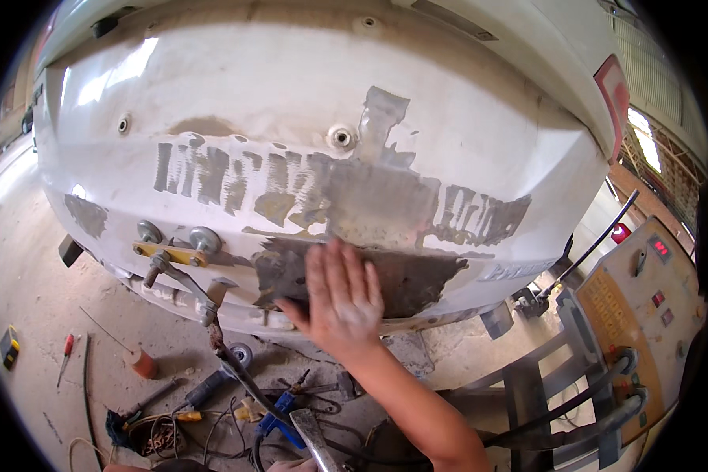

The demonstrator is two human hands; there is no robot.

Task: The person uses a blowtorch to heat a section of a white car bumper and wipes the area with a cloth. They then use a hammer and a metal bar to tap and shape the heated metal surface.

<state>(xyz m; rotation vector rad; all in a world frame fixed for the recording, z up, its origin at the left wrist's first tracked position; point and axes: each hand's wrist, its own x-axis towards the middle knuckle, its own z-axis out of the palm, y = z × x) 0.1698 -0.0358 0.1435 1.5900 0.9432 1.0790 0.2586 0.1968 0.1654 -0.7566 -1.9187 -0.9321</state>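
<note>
My right hand (343, 293) lies flat against the back panel of a white vehicle (259, 86), fingers stretched out and the thumb apart. Under and around it is a dark, bare-metal patch (425, 279). Lighter sanded metal (377, 200) and streaky scraped strips spread above. To the left, a small bracket with round metal pads (204, 239) rests on the panel. From it a long metal bar (248, 384) slants down toward me. I cannot make out my left hand; a pale shape by the bar's near end is cut off by the lower edge.
At the right stands a machine with a control panel (645, 315), red displays and thick cables. On the floor lie an angle grinder (212, 385), a blue clamp-like tool (279, 421), a red screwdriver (66, 358), a black and yellow tape measure (9, 346), a hammer and tangled cords.
</note>
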